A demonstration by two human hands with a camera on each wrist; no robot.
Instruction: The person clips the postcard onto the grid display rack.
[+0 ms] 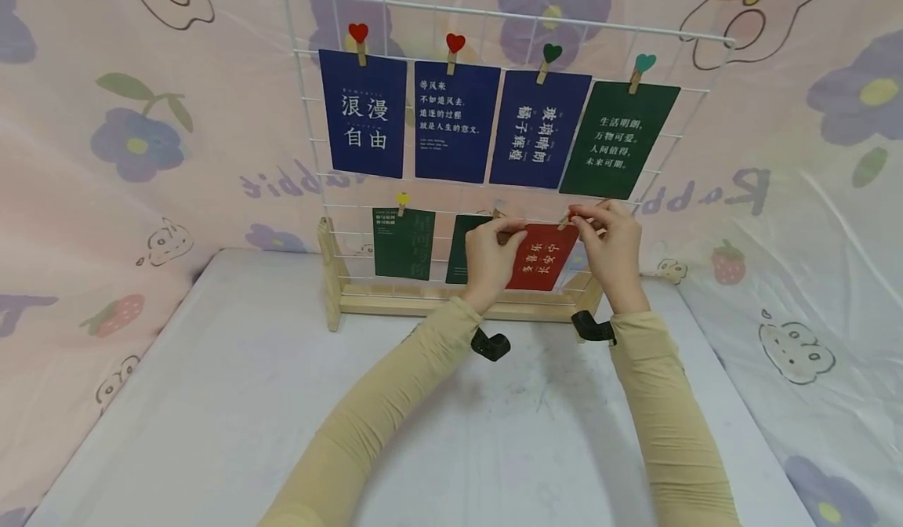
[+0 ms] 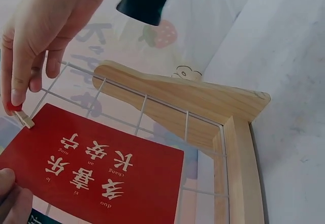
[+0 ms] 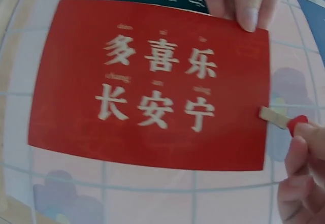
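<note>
A red card [image 1: 538,259] with white characters stands against the lower right of a white wire grid [image 1: 451,11]. My left hand [image 1: 488,262] pinches the card's upper left corner between thumb and fingers, as the right wrist view also shows. With thumb and fingertips, my right hand [image 1: 615,251] pinches the red end of a small wooden clothespin [image 3: 275,117]. The clothespin's tip overlaps the middle of the card's top edge. Left of the red card, a green card [image 1: 463,246] is partly covered by my left hand.
Several blue and green cards, among them a blue card [image 1: 363,115], hang above from heart-topped clothespins. Another green card [image 1: 404,245] hangs lower left by a yellow-topped clothespin [image 1: 403,201]. The grid stands in a wooden base [image 1: 423,306] on a white table [image 1: 233,401], before a patterned cloth.
</note>
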